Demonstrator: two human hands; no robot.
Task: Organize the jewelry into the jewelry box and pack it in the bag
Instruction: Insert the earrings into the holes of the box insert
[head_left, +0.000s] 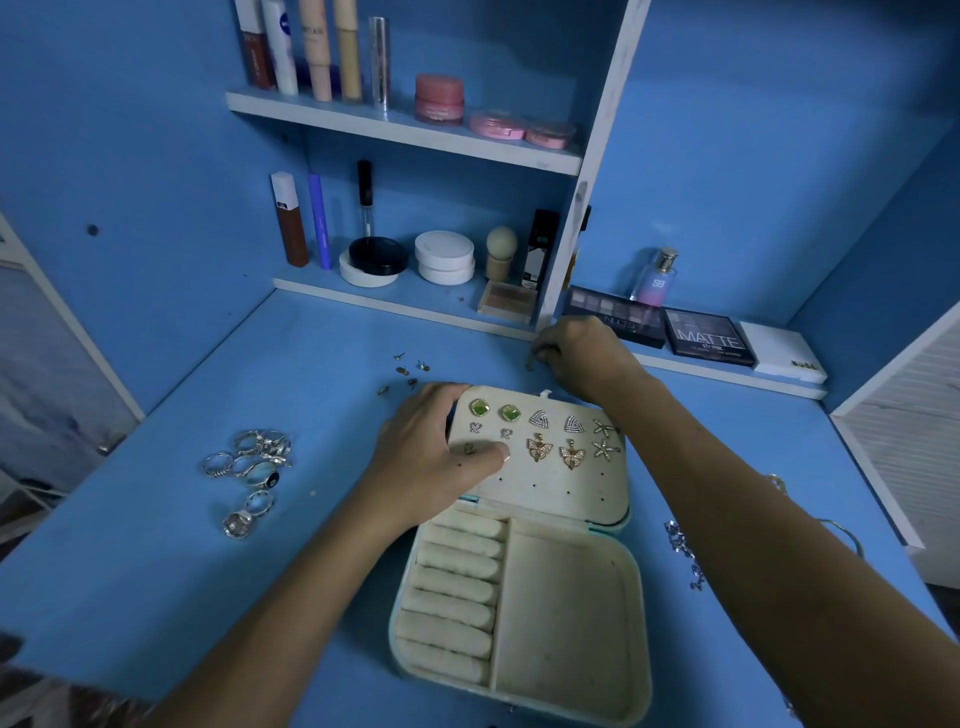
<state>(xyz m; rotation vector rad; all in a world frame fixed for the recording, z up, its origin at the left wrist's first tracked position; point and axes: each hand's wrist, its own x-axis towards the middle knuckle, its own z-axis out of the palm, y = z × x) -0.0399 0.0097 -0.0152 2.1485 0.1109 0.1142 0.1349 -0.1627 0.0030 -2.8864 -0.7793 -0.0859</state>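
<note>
- While the left hand (436, 452) steadies the raised lid panel of the jewelry box (566, 587), fingers wrapped over its upper left corner and thumb pressed flat on the face, the box lies open near the front edge of the tabletop (156, 561).
- Behind the lid, the right hand (582, 358) has its fingers curled, pinching a small gold piece (529, 362).
- That piece lies just beyond the lid's top edge, so the right hand is nearer; empty holes wait low on the panel.
- Rings (249, 462) sit well apart, toward the left edge.
</note>
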